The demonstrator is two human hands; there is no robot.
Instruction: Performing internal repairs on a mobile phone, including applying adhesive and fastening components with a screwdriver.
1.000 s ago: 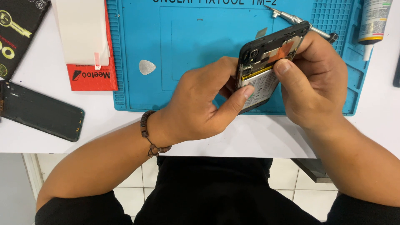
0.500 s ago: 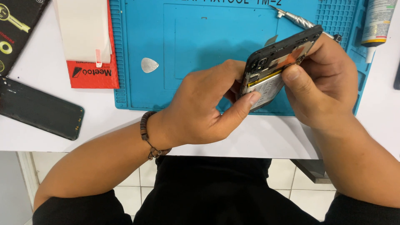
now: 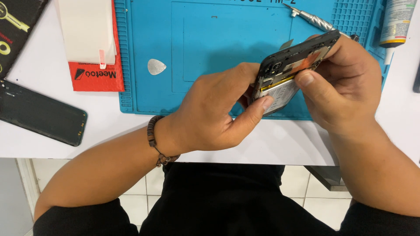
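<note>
2 hands on the opened phone [image 3: 292, 74] here, back cover off, black plastic frame with the pale battery showing. My left hand [image 3: 214, 113] pinches its lower end, my right hand [image 3: 345, 83] grips the upper end. Long axis runs from 7 to 1 o'clock, tilted above the ribbed blue rubber mat [image 3: 210, 48]. Teardrop metal pick [image 3: 156, 66] lies at 9 o'clock, dark back cover [image 3: 41, 113] farther out.

A flat red package [image 3: 97, 75] lies at the blue mat's [image 3: 144, 52] left edge, under a white film sheet [image 3: 85, 30]. A black package with yellow print [image 3: 17, 22] fills the top-left corner. At top right stands a tube with a white and yellow label [image 3: 399, 22].
</note>
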